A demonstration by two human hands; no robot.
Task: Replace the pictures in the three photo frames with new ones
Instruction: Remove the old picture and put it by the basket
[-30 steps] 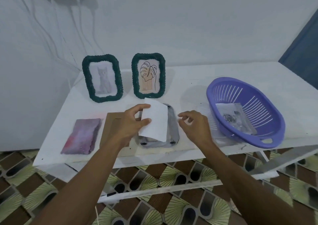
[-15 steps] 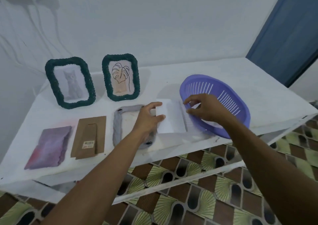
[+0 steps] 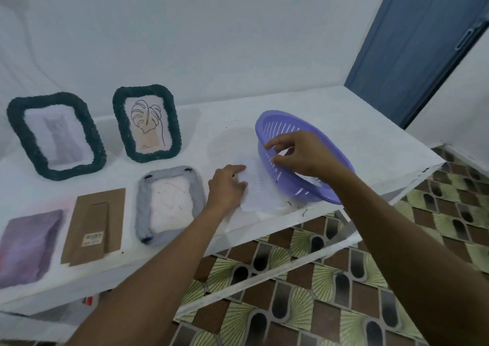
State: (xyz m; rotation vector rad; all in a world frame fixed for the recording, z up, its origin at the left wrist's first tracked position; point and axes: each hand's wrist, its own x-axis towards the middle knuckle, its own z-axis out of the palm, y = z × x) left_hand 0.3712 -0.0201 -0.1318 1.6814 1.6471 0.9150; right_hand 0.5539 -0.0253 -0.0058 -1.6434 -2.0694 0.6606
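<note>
The left hand (image 3: 227, 186) holds the left edge of a white sheet (image 3: 258, 194) in its grip; the sheet lies flat on the worktop (image 3: 370, 139), touching the purple basket's (image 3: 328, 198) left side. The right hand (image 3: 304, 155) hovers inside the basket with fingers curled, and I cannot tell whether its grip holds anything. The grey frame (image 3: 143, 208) lies flat further left of the basket.

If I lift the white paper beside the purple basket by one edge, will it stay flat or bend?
It would likely droop: the white paper looks like a thin single sheet lying flat on the table. It also seems very light, so a push may slide it toward the near table edge.
</note>
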